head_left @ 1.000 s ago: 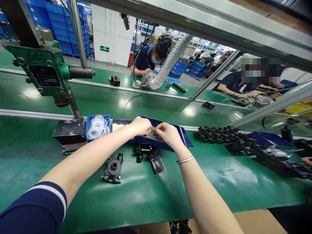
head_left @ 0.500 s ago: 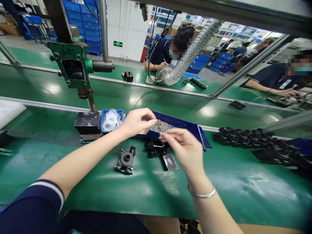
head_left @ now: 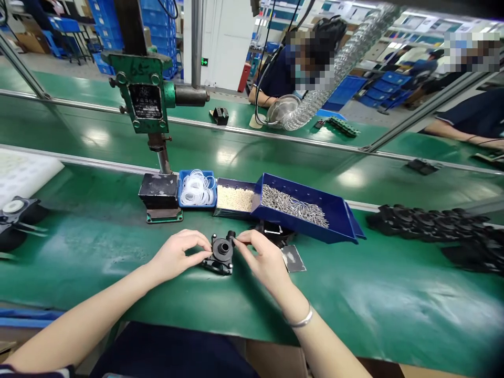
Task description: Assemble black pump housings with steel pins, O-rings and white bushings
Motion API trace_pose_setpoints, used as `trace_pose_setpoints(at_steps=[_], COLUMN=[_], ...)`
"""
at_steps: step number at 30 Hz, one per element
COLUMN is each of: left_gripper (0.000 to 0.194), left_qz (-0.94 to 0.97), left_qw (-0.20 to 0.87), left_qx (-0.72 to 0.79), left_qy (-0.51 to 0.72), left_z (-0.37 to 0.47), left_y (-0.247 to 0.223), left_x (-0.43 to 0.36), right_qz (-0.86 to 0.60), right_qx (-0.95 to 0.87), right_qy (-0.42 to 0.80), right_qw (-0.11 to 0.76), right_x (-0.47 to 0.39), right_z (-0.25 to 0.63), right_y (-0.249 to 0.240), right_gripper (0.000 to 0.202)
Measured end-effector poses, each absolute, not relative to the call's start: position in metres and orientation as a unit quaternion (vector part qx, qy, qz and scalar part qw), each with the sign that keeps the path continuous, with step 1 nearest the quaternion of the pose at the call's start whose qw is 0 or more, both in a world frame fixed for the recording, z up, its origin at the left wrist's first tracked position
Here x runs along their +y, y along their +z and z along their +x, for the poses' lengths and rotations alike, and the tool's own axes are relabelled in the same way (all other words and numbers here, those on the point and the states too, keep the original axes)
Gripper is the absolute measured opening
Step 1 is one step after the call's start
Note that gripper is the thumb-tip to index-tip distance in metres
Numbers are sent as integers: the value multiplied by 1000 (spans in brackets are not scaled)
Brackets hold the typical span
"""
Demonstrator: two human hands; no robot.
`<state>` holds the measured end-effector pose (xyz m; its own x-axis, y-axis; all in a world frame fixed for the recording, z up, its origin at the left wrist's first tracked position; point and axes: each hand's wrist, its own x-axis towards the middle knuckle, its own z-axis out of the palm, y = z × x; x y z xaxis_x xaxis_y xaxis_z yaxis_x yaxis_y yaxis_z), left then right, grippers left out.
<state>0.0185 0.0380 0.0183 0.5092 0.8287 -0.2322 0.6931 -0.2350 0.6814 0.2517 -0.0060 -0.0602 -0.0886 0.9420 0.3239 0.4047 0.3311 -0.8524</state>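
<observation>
Centrally, both hands meet at a black plastic part [head_left: 221, 254] lying on the green bench [head_left: 354, 299], left hand [head_left: 176, 256] pinching its left edge, right hand [head_left: 264, 258] pinching its top fitting, just in front of a blue tray of metal pins [head_left: 303, 207].

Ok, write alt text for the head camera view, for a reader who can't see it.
Two bare hands meet on a small black plastic housing lying on a green bench: the left hand steadies its side, the right hand pinches at its top port. Behind sit a blue tray of metal pins, bins of white rings and pellets, and a green hand press.
</observation>
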Motion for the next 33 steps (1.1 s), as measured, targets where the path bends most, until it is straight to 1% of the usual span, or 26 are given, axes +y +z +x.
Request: trace_pose_setpoints(at_steps=[1, 4, 6, 8, 10, 12, 13, 14, 15, 16, 17, 18, 19, 20, 21, 22, 24, 26, 29, 31, 33], left_gripper=[15, 8, 11, 18, 21, 25, 32, 46, 65, 85, 101, 110, 111, 105, 96, 91, 92, 92, 88, 85, 79], left_qz=[815, 902, 942, 963, 973, 977, 974, 966, 947, 915, 872, 830, 799, 783, 769, 755, 741, 750, 793, 816, 822], left_qw=[344, 219, 126, 52, 9, -19, -18, 7, 62, 140, 222, 293, 347, 376, 396, 419, 452, 462, 442, 423, 412], left_qx=[456, 348, 279, 235, 206, 184, 198, 239, 303, 375, 436, 474, 490, 494, 500, 503, 492, 470, 418, 393, 393], left_qy=[97, 132, 141, 124, 100, 104, 106, 102, 86, 58, 23, -8, -31, -43, -45, -47, -59, -57, -43, -29, -16], left_z=[17, 11, 8, 5, 0, -6, -8, -9, -8, -6, -2, 4, 10, 16, 22, 26, 30, 32, 39, 46, 54], left_y=[16, 8, 5, 3, 4, 5, 6, 6, 5, 3, 0, -4, -9, -14, -19, -25, -34, -41, -45, -45, -46], left_x=[38, 37, 35, 34, 33, 34, 35, 35, 35, 34, 30, 25, 18, 9, 0, -9, -22, -27, -28, -28, -29], right_qz=[-482, -448, -434, -428, -427, -434, -453, -485, -524, -560, -587, -599, -600, -604, -609, -621, -641, -650, -665, -673, -695], right_qx=[-711, -783, -808, -826, -838, -839, -824, -794, -747, -688, -629, -583, -562, -561, -570, -576, -591, -610, -618, -605, -573], right_qy=[254, 157, 115, 80, 52, 49, 63, 95, 143, 204, 268, 325, 372, 389, 385, 362, 309, 271, 263, 273, 258], right_qw=[445, 402, 380, 358, 335, 325, 335, 356, 385, 413, 433, 442, 431, 412, 396, 389, 380, 363, 327, 327, 348], right_x=[-7, -12, -18, -25, -30, -31, -32, -32, -34, -37, -42, -48, -55, -62, -69, -75, -86, -98, -114, -122, -125], right_z=[252, 251, 249, 249, 251, 256, 258, 259, 259, 257, 253, 247, 240, 233, 226, 220, 216, 221, 244, 270, 309], right_y=[-59, -62, -68, -74, -78, -76, -73, -69, -64, -58, -52, -47, -44, -42, -42, -44, -49, -51, -43, -36, -36], right_gripper=[3, 11, 20, 32, 42, 45, 43, 41, 39, 40, 44, 51, 62, 72, 82, 89, 95, 92, 84, 79, 70])
